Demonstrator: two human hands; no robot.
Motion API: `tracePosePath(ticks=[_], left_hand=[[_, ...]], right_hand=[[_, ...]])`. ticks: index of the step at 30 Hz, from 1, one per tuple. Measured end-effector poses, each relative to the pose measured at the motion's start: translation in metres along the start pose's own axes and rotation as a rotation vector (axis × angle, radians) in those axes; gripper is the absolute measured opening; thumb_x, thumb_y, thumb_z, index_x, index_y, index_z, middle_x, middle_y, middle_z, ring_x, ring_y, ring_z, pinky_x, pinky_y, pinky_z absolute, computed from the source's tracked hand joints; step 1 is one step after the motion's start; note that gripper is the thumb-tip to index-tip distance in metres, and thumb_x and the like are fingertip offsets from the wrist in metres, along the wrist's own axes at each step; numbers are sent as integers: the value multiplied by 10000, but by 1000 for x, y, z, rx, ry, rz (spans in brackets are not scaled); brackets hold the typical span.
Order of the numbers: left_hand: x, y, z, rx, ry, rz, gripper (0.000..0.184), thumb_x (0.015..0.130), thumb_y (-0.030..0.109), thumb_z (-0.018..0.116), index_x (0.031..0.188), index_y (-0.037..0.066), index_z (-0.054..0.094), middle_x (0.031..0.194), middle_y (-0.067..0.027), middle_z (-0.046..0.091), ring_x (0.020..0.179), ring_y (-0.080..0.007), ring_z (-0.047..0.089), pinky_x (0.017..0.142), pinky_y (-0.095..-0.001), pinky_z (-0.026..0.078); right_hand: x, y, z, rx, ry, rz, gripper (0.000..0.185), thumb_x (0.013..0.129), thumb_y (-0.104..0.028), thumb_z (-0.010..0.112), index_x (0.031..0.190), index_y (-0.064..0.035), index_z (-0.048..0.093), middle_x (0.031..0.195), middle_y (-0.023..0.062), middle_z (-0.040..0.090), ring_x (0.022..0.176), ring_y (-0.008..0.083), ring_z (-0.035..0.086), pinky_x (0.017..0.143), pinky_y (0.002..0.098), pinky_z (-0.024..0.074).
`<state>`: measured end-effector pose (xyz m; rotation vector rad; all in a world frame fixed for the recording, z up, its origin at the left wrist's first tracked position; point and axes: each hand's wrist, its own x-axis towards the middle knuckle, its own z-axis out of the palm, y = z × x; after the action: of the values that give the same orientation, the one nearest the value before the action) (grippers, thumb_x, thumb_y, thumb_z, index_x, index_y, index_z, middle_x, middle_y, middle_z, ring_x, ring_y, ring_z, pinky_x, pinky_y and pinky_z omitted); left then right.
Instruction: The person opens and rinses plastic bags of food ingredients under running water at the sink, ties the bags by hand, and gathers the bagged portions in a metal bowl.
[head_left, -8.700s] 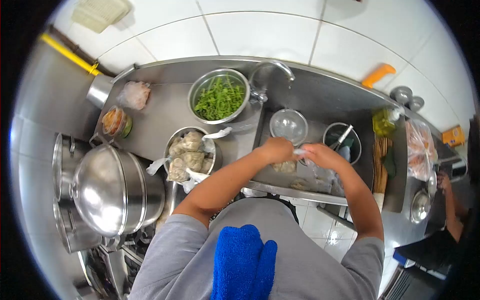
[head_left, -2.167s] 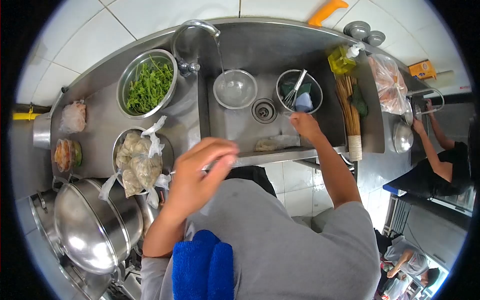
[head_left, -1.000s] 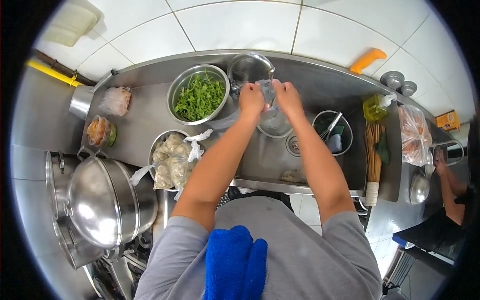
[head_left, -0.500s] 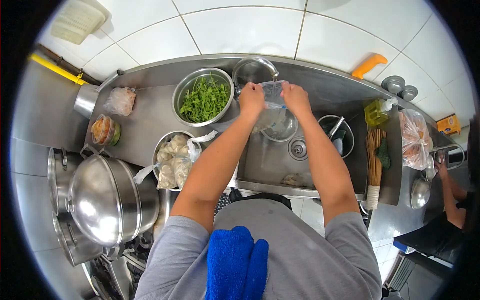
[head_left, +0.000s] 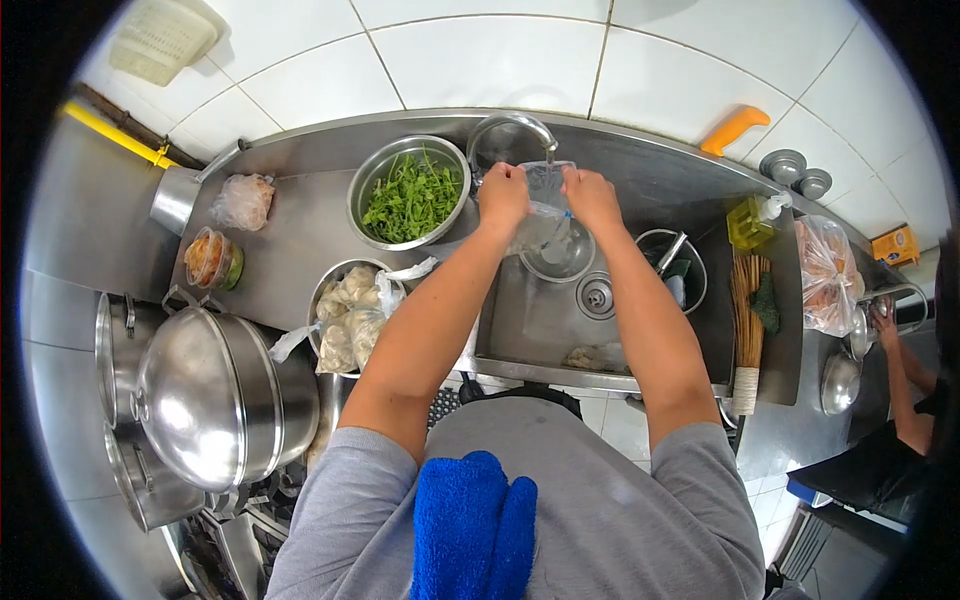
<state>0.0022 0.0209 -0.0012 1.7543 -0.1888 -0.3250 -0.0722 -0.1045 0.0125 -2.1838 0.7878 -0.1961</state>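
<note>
The fingers of our left hand (head_left: pixel 505 197) and right hand (head_left: pixel 592 197) are pinched on opposite sides of the mouth of a clear plastic bag (head_left: pixel 540 228), which hangs between them under the tap (head_left: pixel 512 120). Water runs from the spout into the spread mouth. To do this well, we should hold the rim taut and level, with the opening centred on the stream, and grip firmly, because wet plastic probably slips and sags as its load grows.

Below the bag, a round bowl (head_left: pixel 566 268) sits in the sink (head_left: pixel 530 330), beside the drain (head_left: pixel 596 296); it would likely catch spills, but its rim could snag a bag lowered carelessly. A crumpled bag (head_left: pixel 596 357) lies near the sink's front edge. To our right stands a metal container (head_left: pixel 702 262) with a whisk (head_left: pixel 672 253) in it, close enough to our forearm to be knocked.

On the steel desk (head_left: pixel 310 210) to our left, a bowl of greens (head_left: pixel 410 200) stands near our wrist, and a pot of knotted bags (head_left: pixel 350 325) is beside our forearm, so we should mind both elbows.
</note>
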Motion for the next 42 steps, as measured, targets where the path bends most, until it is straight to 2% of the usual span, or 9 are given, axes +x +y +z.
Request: tracePosePath(ticks=[16, 18, 25, 27, 32, 35, 37, 39, 42], left_hand=[[-3, 5, -3, -59, -30, -3, 192, 890, 183, 522, 773, 30, 512, 569, -35, 479, 430, -129, 460, 407, -278, 426], [-1, 4, -4, -6, -19, -7, 251, 877, 219, 529, 790, -13, 563, 620, -114, 607, 472, -212, 601, 487, -327, 497], [-5, 9, -7, -40, -27, -9, 240, 871, 205, 537, 780, -17, 558, 612, -111, 594, 473, -196, 593, 456, -319, 502], [-6, 9, -7, -80, -47, -28, 184, 884, 192, 523, 779, 41, 510, 564, -39, 481, 432, -146, 494, 403, -273, 406], [-7, 15, -8, -106, -90, -38, 179, 876, 207, 535, 802, 44, 533, 578, -33, 500, 454, -141, 503, 428, -272, 413], [-16, 35, -14, -154, -210, -91, 188, 871, 228, 549, 806, 51, 565, 608, -26, 527, 476, -137, 506, 460, -252, 409], [-23, 45, -19, -176, -305, -133, 194, 867, 239, 557, 815, 55, 587, 628, -21, 540, 492, -135, 508, 479, -238, 405], [-33, 52, -24, -57, -470, 67, 206, 860, 255, 564, 832, 58, 619, 697, -12, 569, 603, -122, 537, 554, -223, 410], [-51, 58, -37, -216, -387, 84, 236, 852, 287, 584, 884, 58, 637, 817, -6, 592, 737, -104, 536, 637, -237, 418]], right_hand=[[-1, 0, 1, -16, -32, 6, 468, 900, -421, 390, 957, -48, 667, 1006, 245, 615, 989, 441, 558, 878, 485, 424], [-2, -1, 1, -6, -31, 13, 474, 898, -425, 396, 949, -37, 665, 1003, 249, 614, 990, 441, 557, 877, 480, 424], [-5, -1, 1, -14, 1, -42, 516, 893, -449, 422, 919, 17, 643, 967, 271, 611, 983, 440, 558, 868, 468, 427], [-3, 0, 2, -5, -2, -56, 528, 892, -462, 423, 922, 18, 642, 965, 274, 611, 979, 441, 557, 864, 468, 426], [-10, -7, -4, 33, -14, -61, 568, 886, -506, 434, 901, 22, 640, 925, 268, 621, 950, 425, 578, 839, 448, 436], [-28, -17, -16, 245, -58, 14, 586, 876, -532, 455, 896, 29, 622, 872, 249, 626, 901, 380, 601, 804, 409, 451], [-46, -20, -23, 104, -84, -267, 509, 876, -491, 498, 909, 6, 604, 821, 208, 631, 823, 324, 616, 750, 366, 462], [-61, -23, -31, 130, -88, -332, 450, 876, -446, 518, 901, -2, 589, 794, 197, 624, 774, 322, 610, 710, 365, 460], [-71, -26, -44, 120, -60, -397, 348, 873, -358, 545, 873, -10, 560, 740, 185, 602, 691, 333, 589, 642, 375, 449]])
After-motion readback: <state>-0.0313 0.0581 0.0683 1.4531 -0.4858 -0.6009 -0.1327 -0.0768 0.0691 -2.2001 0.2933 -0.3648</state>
